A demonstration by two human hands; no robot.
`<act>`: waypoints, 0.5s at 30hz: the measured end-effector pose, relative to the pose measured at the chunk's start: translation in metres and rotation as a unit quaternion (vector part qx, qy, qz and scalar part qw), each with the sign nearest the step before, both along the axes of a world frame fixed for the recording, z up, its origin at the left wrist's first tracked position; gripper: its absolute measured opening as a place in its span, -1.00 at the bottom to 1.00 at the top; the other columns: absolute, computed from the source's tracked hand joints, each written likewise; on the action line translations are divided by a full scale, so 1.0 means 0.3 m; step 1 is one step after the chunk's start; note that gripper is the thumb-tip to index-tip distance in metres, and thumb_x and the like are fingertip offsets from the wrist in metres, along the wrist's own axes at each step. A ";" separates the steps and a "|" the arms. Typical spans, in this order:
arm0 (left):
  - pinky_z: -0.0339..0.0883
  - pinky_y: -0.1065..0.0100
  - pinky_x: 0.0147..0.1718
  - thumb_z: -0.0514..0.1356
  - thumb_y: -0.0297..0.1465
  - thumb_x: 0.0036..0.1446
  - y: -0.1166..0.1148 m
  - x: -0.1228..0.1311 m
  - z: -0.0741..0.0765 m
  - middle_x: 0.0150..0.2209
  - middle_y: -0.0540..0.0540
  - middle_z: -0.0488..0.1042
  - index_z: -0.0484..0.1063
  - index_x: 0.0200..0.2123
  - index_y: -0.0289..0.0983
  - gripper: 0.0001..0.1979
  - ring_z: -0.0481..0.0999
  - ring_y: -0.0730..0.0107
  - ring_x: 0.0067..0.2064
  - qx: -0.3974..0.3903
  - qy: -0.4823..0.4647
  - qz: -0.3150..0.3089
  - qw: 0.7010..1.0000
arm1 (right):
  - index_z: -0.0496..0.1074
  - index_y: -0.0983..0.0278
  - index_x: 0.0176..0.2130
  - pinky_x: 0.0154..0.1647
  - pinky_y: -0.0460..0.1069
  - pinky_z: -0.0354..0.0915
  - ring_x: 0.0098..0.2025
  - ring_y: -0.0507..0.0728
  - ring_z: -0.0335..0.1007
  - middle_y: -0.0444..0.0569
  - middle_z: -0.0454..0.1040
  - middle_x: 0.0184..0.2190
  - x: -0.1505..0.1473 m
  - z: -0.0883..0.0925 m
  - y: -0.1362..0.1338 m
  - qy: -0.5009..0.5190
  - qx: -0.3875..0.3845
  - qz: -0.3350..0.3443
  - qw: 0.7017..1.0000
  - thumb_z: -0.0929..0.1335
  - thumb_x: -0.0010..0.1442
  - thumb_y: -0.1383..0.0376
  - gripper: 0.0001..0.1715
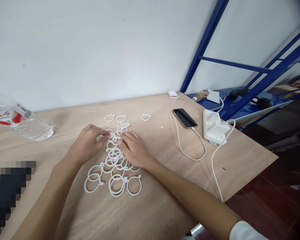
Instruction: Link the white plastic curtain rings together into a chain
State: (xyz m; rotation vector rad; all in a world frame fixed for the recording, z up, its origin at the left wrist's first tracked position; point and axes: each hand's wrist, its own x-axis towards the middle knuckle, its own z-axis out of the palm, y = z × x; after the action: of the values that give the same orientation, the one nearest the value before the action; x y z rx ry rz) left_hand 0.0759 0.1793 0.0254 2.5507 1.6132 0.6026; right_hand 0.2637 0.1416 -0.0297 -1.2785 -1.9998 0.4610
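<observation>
Several white plastic curtain rings with small clips lie in a tangled pile (115, 165) on the plywood table (160, 186). My left hand (86, 141) is at the pile's upper left, its fingertips pinched on a white ring (106, 134). My right hand (134, 150) lies over the pile's upper right, fingers on the rings, and I cannot tell if it grips one. Beyond the hands, a separate ring (145, 117) and two others lie apart.
A plastic water bottle (22, 121) lies at the left. To the right are a black smartphone (185, 118) on a white cable (180, 140) and a white power strip (214, 126). A blue metal shelf frame (205, 43) stands past the table's right corner, beside a white wall.
</observation>
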 end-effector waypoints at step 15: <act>0.38 0.25 -0.23 0.07 -0.33 0.15 0.015 -0.046 -0.014 -0.35 -0.11 0.59 0.56 -0.35 -0.24 -0.74 0.50 0.24 -0.25 0.146 -0.041 -0.076 0.985 | 0.33 0.36 0.09 0.24 0.15 0.05 0.19 0.21 0.14 0.09 0.35 0.13 -0.006 0.010 -0.005 -0.016 -0.031 -0.039 0.999 0.17 0.32 0.12 -0.50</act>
State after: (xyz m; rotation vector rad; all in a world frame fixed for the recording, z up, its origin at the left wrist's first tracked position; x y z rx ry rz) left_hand 0.0620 0.1837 0.0214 2.7731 1.3768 0.9794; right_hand 0.2618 0.1403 -0.0268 -1.4048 -1.9662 0.4705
